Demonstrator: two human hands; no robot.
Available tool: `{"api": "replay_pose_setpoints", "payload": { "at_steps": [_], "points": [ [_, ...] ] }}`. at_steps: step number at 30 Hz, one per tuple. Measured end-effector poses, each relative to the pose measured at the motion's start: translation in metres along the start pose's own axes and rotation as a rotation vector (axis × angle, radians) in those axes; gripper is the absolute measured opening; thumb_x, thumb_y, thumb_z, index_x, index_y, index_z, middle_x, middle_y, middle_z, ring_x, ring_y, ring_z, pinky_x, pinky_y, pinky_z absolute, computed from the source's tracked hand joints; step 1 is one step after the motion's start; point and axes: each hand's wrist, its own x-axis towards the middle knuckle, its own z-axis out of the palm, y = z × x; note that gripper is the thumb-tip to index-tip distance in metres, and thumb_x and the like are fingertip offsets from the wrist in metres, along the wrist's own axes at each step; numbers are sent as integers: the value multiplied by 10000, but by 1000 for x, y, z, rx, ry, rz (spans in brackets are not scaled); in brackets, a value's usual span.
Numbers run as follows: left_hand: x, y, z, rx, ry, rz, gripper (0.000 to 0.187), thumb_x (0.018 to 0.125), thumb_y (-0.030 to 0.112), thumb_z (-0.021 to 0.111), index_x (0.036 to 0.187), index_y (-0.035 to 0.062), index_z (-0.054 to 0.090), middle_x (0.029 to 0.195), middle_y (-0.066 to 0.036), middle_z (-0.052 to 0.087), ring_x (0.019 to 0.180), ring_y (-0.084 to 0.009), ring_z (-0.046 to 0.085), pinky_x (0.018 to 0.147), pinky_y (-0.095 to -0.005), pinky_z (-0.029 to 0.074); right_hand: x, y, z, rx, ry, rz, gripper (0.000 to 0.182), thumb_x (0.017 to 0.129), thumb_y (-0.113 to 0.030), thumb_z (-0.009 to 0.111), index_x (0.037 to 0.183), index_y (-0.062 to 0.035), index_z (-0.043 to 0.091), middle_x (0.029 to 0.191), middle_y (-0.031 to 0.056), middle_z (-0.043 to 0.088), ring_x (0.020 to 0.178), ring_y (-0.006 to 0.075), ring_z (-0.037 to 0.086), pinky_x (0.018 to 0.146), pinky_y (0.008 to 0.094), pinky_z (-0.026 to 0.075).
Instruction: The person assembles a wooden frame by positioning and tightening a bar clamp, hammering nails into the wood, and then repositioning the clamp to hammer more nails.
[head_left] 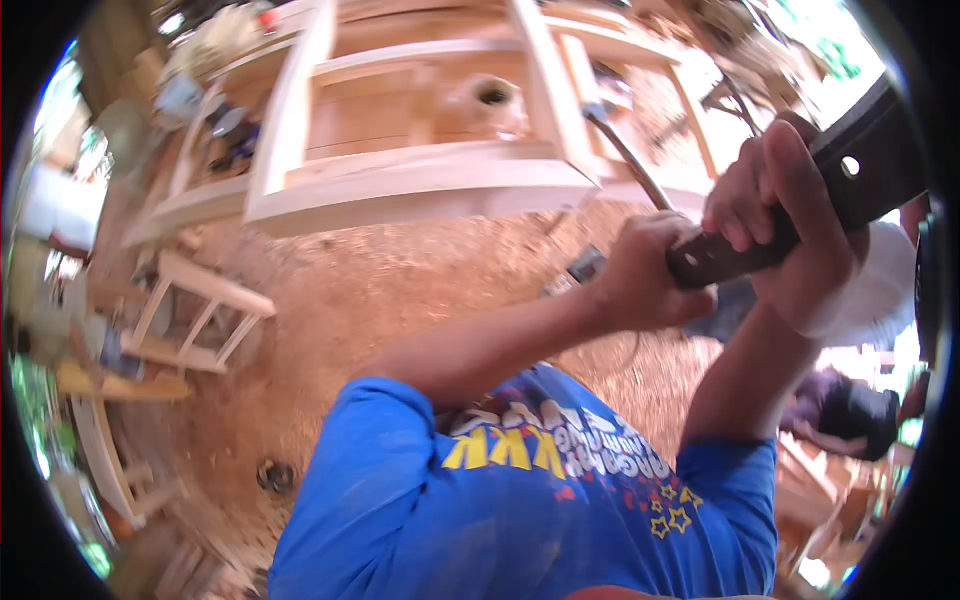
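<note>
My left hand (645, 268) is closed at the middle right, around the lower end of a slim-handled hammer (640, 170). The hammer's small grey head points up and away, overlapping the pale wooden frame (420, 185) in this view. Close above that fist, my right hand (800, 215) wraps around a dark flat bar with round holes (870, 165), thumb laid along its side. The bar's narrow end reaches down against my left hand; its wider end runs out toward the upper right edge.
Brown ground strewn with shavings (330, 290) lies below the frame. On the left stand a small ladder-like wooden piece (200, 310) and a curved wooden part (105, 460). A person in dark clothing (845, 410) is at the far right, beside stacked timber (810, 490).
</note>
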Motion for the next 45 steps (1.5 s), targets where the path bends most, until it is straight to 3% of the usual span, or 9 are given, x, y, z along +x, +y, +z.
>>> {"api": "replay_pose_setpoints", "payload": {
  "at_steps": [5,13,15,21,26,32,33,37,45],
  "points": [
    [8,36,-33,170,119,-96,348,663,149,804,931,-44,696,800,-82,711,702,-158,672,644,-345,532,15,59,-8,277,-35,-332,543,1080,-508,438,1150,15,564,973,131,650,874,234,646,850,391,511],
    [28,101,-62,118,350,-107,258,761,76,781,986,-3,682,831,-40,704,695,-90,652,600,-284,532,-139,416,30,309,-36,549,644,1062,-623,402,1061,-19,626,838,117,648,750,196,620,719,340,489],
    [28,112,-69,-75,477,-164,220,730,94,784,765,43,573,642,45,526,586,-51,508,507,-285,400,-175,446,54,376,-126,585,671,1058,-651,394,1039,-28,641,804,114,647,719,187,613,686,328,484],
    [-4,115,-125,-241,619,27,206,847,82,742,782,111,549,670,21,566,535,-73,554,511,-256,446,-181,365,50,226,-137,723,734,1078,-656,347,800,-48,649,628,46,576,583,167,562,573,325,433],
    [-23,116,-186,-342,855,-109,275,932,273,625,763,140,452,693,8,480,491,-92,460,463,-263,409,-166,298,13,-32,-288,491,864,1021,-778,327,711,-9,569,600,39,490,575,151,476,535,359,341],
    [-62,104,-276,-629,1076,-72,253,901,233,645,728,133,490,706,6,502,500,-85,466,448,-234,469,-85,166,12,-465,-411,476,1034,684,-988,599,797,39,598,604,79,496,582,167,520,559,369,404],
    [-68,105,-291,-663,1101,-95,250,894,230,649,731,131,489,693,8,492,500,-82,465,449,-223,480,-73,156,17,-573,-440,515,946,566,-907,768,798,4,659,565,104,536,535,283,581,553,412,438],
    [-88,108,-363,-758,1132,-85,251,885,228,662,735,127,489,702,7,479,522,-80,487,469,-213,487,-7,107,65,-917,-411,352,816,543,-786,831,764,-19,663,611,150,633,605,397,671,586,435,513],
    [-111,118,-493,-794,1349,-33,235,889,238,625,724,157,479,692,23,489,505,-84,472,449,-240,463,125,81,155,-917,-552,371,804,641,-789,782,760,-6,643,591,157,599,628,399,666,590,450,492]
  ]
}}
